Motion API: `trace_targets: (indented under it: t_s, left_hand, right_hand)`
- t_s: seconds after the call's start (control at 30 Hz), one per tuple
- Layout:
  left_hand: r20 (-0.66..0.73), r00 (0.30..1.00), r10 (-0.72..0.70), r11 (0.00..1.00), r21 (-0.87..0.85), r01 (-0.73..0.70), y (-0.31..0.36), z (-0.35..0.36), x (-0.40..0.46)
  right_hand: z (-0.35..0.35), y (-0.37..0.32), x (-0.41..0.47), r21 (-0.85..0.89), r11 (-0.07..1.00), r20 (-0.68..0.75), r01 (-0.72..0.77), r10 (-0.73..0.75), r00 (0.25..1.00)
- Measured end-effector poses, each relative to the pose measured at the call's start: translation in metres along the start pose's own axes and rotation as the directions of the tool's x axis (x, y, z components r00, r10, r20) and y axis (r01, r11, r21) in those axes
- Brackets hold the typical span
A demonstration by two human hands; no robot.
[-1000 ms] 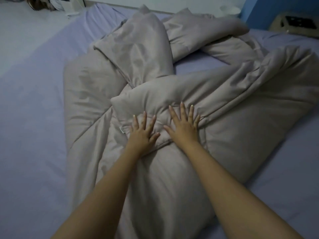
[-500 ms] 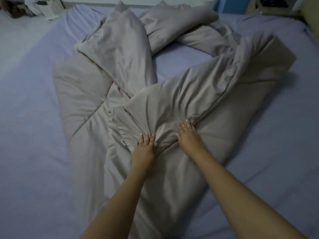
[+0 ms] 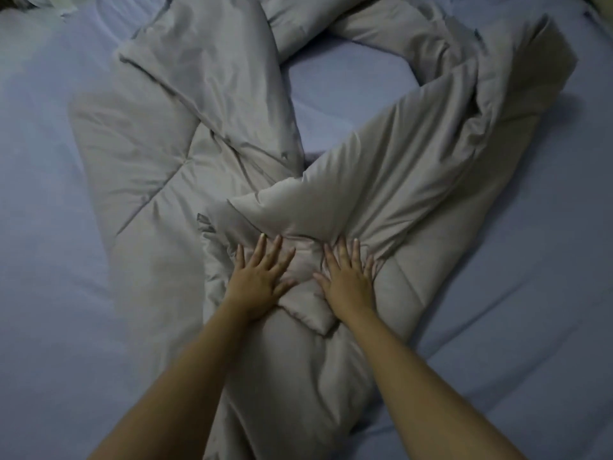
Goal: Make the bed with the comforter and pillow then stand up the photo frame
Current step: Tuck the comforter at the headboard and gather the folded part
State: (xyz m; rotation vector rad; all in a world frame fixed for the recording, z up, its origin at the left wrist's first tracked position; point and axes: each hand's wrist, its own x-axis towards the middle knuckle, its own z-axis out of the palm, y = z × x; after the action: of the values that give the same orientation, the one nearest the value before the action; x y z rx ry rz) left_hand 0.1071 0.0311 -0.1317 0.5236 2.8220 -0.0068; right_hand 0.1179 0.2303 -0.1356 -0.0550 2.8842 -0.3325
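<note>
A grey-beige comforter (image 3: pixel 185 167) lies crumpled and twisted in a loop across the lavender bed sheet (image 3: pixel 49 227). A folded corner of it points toward me between my wrists. My left hand (image 3: pixel 260 280) lies flat on that fold with fingers spread. My right hand (image 3: pixel 346 277) presses flat beside it, fingers spread, a hand's width apart from the left. Neither hand grips the fabric. No pillow or photo frame shows.
Bare sheet shows inside the comforter's loop (image 3: pixel 348 84) and on both sides of it. A pale object (image 3: pixel 63 3) sits at the top left edge beyond the bed.
The view has tilted down and closer to the bed. My hands, bunched on the fabric half a second ago, now lie flat and spread, and a folded corner lies between my wrists.
</note>
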Motion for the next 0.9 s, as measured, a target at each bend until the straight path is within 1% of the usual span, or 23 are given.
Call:
trace_targets:
  t_s: [0.07, 0.13, 0.23, 0.27, 0.33, 0.37, 0.4, 0.47, 0.53, 0.57, 0.6, 0.63, 0.67, 0.7, 0.77, 0.8, 0.83, 0.87, 0.9]
  left_hand:
    - [0.002, 0.999, -0.039, 0.999, -0.02, 0.039, 0.008, 0.009, 0.004]
    - [-0.031, 0.998, -0.061, 0.998, -0.033, 0.059, 0.019, 0.008, 0.005]
    - [-0.043, 0.998, -0.036, 0.999, -0.039, 0.034, 0.039, -0.007, -0.003]
    - [-0.039, 0.999, 0.004, 0.999, -0.053, -0.006, 0.049, -0.013, -0.009]
    - [-0.047, 0.988, 0.146, 0.987, -0.058, -0.149, 0.07, -0.025, -0.023]
    - [-0.058, 0.973, 0.222, 0.973, -0.052, -0.225, 0.083, -0.032, -0.029]
    - [-0.073, 0.953, 0.294, 0.954, -0.048, -0.298, 0.097, -0.04, -0.032]
    - [-0.11, 0.908, 0.403, 0.911, -0.047, -0.41, 0.132, -0.059, -0.031]
    - [-0.118, 0.855, 0.505, 0.857, -0.049, -0.512, 0.177, -0.074, -0.026]
    - [-0.114, 0.822, 0.558, 0.824, -0.042, -0.565, 0.202, -0.079, -0.022]
    - [-0.092, 0.793, 0.602, 0.794, -0.035, -0.607, 0.227, -0.082, -0.018]
    - [-0.068, 0.767, 0.638, 0.767, -0.026, -0.641, 0.253, -0.084, -0.015]
    - [-0.045, 0.745, 0.666, 0.745, -0.012, -0.667, 0.278, -0.083, -0.012]
    - [-0.017, 0.722, 0.691, 0.722, 0.007, -0.691, 0.304, -0.079, -0.009]
    - [0.064, 0.68, 0.73, 0.678, 0.046, -0.733, 0.353, -0.067, -0.006]
    - [0.108, 0.664, 0.74, 0.661, 0.066, -0.747, 0.373, -0.059, -0.004]
    - [0.145, 0.652, 0.744, 0.647, 0.088, -0.758, 0.39, -0.049, -0.001]
    - [0.173, 0.646, 0.744, 0.636, 0.113, -0.763, 0.402, -0.039, 0.004]
    - [0.193, 0.645, 0.74, 0.63, 0.138, -0.764, 0.411, -0.028, 0.009]
  right_hand:
    - [0.01, -0.004, 0.006, -0.015, 1.0, -0.024, -0.002, 0.002, 1.0]
    - [0.008, -0.005, 0.005, -0.005, 1.0, -0.005, -0.016, 0.016, 1.0]
    - [-0.013, 0.006, -0.013, 0.006, 1.0, 0.002, -0.005, 0.005, 1.0]
    - [-0.021, 0.015, -0.023, 0.005, 1.0, -0.017, 0.006, -0.006, 1.0]
    - [-0.04, 0.045, -0.052, -0.029, 1.0, -0.06, 0.006, -0.008, 0.998]
    - [-0.053, 0.064, -0.071, -0.077, 0.997, -0.067, 0.015, -0.02, 0.998]
    - [-0.065, 0.086, -0.092, -0.124, 0.992, -0.073, 0.018, -0.027, 0.997]
    - [-0.086, 0.14, -0.142, -0.197, 0.98, -0.027, 0.024, -0.03, 0.999]
    - [-0.106, 0.2, -0.19, -0.273, 0.962, 0.075, 0.029, -0.009, 0.997]
    - [-0.114, 0.229, -0.213, -0.342, 0.94, 0.07, -0.006, 0.032, 0.997]
    - [-0.116, 0.26, -0.235, -0.404, 0.914, -0.002, -0.044, 0.047, 0.999]
    - [-0.121, 0.287, -0.258, -0.447, 0.891, -0.025, -0.082, 0.08, 0.997]
    - [-0.12, 0.316, -0.278, -0.458, 0.882, -0.008, -0.112, 0.123, 0.992]
    - [-0.124, 0.336, -0.294, -0.45, 0.878, 0.059, -0.162, 0.21, 0.976]
    - [-0.14, 0.346, -0.32, -0.421, 0.854, 0.047, -0.306, 0.358, 0.933]
    - [-0.139, 0.349, -0.327, -0.376, 0.838, 0.048, -0.396, 0.444, 0.895]
    - [-0.13, 0.352, -0.334, -0.291, 0.808, 0.05, -0.512, 0.547, 0.835]
    - [-0.121, 0.352, -0.339, -0.17, 0.735, 0.09, -0.657, 0.675, 0.732]
    - [-0.109, 0.351, -0.341, -0.058, 0.647, 0.118, -0.76, 0.76, 0.639]
